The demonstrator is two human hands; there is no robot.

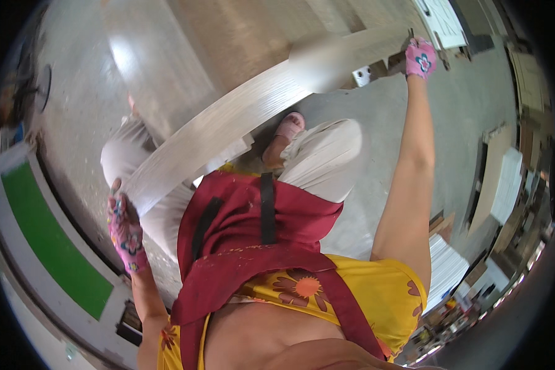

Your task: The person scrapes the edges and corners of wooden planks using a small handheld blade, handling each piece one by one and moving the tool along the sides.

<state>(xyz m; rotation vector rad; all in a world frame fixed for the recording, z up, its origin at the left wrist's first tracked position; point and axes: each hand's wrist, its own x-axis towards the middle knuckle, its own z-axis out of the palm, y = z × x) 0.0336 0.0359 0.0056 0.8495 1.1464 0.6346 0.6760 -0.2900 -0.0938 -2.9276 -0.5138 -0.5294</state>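
A long, pale wood-grained board (228,120) slants across my front, from low on the left to high on the right. My left hand (127,234), in a pink flowered glove, is closed round the board's near left end. Stretched far out, my right hand (420,58) wears a matching glove and is closed at the board's other end. A blurred patch hides part of the board's middle. Under it, pieces of board or sheet show partly between my bent legs.
A pale panel with a green strip (55,234) stands along the left. White panels (444,24) lie at the far right. Stacked boards (496,179) and a white stack (444,271) line the right side. My sandalled foot (290,126) is on the grey concrete floor (376,154).
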